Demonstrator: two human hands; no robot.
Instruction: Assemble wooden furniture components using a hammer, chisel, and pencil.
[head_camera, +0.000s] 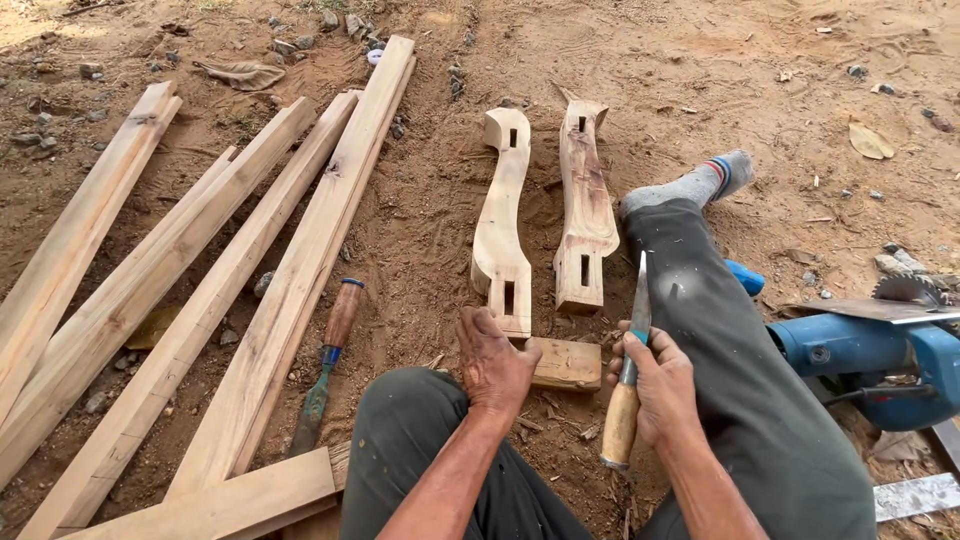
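Observation:
My left hand rests palm-down on a small flat wood block lying on the dirt between my legs. A chisel with a pale wooden handle stands in my right hand, its steel blade pointing up and away. Just beyond the block lie two curved carved wooden legs with rectangular mortise slots, a pale leg on the left and a browner leg on the right.
Several long planks lie in a fan at the left. A second chisel with a brown handle lies beside them. A blue circular saw sits at the right by my outstretched leg. Stones and dry leaves dot the sandy ground.

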